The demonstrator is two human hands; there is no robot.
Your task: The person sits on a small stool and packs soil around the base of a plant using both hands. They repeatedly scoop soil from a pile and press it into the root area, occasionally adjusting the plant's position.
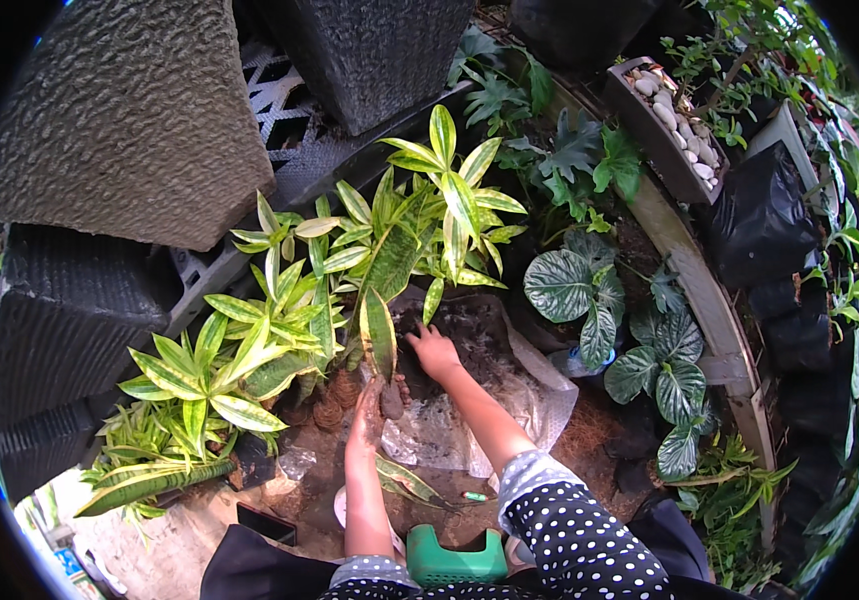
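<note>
By dark soil (474,325), left hand (369,400) grips a yellow-edged leaf (377,335); right hand (433,352), half-curled, seems empty.

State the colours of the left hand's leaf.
The leaf is green with yellow edges; head view.

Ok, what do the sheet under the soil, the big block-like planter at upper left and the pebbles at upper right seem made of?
Sheet: thin plastic, glossy and translucent, judging by its wrinkles and glints; possibly bubble wrap.
Planter: matte and rippled; moulded plastic or cast concrete, the look leaves it open.
Pebbles: probably natural stone, smooth, pale and rounded.
</note>
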